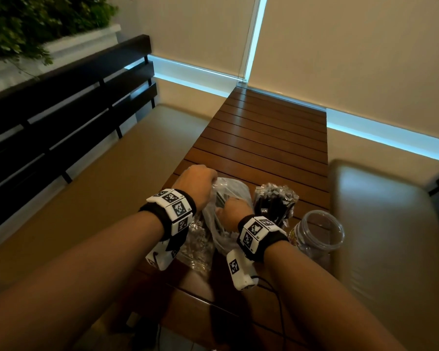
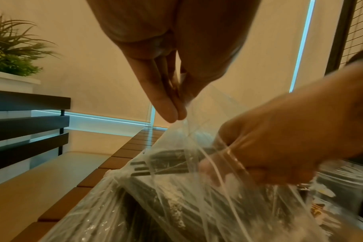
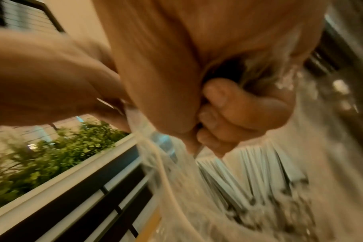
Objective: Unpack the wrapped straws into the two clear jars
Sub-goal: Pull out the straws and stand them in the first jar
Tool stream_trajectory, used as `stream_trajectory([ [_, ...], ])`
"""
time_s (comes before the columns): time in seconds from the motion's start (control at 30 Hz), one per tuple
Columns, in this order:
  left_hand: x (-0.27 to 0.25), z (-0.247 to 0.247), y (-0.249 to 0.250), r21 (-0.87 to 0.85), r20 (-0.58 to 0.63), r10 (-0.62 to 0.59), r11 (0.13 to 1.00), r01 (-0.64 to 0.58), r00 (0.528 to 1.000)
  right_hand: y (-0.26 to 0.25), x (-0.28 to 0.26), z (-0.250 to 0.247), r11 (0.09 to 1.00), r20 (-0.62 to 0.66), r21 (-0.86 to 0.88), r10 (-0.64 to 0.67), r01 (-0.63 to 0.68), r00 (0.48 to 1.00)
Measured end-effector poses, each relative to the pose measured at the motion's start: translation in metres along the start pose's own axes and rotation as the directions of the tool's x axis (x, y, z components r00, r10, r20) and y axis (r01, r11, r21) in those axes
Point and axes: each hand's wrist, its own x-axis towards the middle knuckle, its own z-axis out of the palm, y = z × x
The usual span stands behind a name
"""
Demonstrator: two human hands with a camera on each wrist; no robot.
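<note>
A clear plastic bag [image 1: 232,192] of black wrapped straws [image 2: 168,162] lies on the slatted wooden table [image 1: 271,138]. My left hand [image 1: 212,177] pinches the bag's rim and lifts it, fingertips [image 2: 172,114] pressed together on the film. My right hand [image 1: 230,207] is inside the bag, with its fingers [image 3: 234,111] curled round a bunch of straws. To the right, one clear jar [image 1: 275,201] stands packed with straws. Beside it the second clear jar [image 1: 319,230] stands with nothing in it.
More crinkly wrapped straws [image 1: 198,247] lie under my left wrist. Cushioned benches [image 1: 107,173] flank the table, the left one with a black slatted back [image 1: 61,105] and a planter [image 1: 36,26] behind. Cables [image 1: 271,290] trail over the table's near edge.
</note>
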Motion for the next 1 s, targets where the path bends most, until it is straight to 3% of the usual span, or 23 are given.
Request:
stream_trajectory([
  [0.3,0.026,-0.006,0.003,-0.067,-0.016,-0.2,0.978,0.198,0.98,0.048,-0.064,-0.07,0.984,-0.079,-0.116,-0.145,0.135,0.986],
  [0.63,0.018,0.0,0.002,0.056,0.037,-0.246,0.968,0.243,0.969,0.077,-0.101,-0.109,0.985,-0.079,0.017,-0.172,0.173,0.982],
  [0.83,0.005,-0.009,0.007,-0.028,0.121,-0.236,0.97,0.241,0.964,0.064,-0.086,-0.095,0.95,-0.292,0.195,-0.181,0.243,0.939],
  [0.9,0.001,-0.018,0.021,-0.255,0.152,-0.141,0.951,0.177,0.978,0.058,-0.078,-0.083,0.936,-0.361,0.211,-0.194,0.283,0.912],
  [0.93,0.0,-0.024,0.03,-0.464,0.17,-0.073,0.874,0.145,0.983,0.053,-0.074,-0.075,0.929,-0.382,0.208,-0.211,0.306,0.9],
  [1.0,-0.003,-0.034,0.049,-0.785,0.17,0.015,0.607,0.127,0.985,0.042,-0.07,-0.061,0.906,-0.419,0.216,-0.251,0.364,0.873],
])
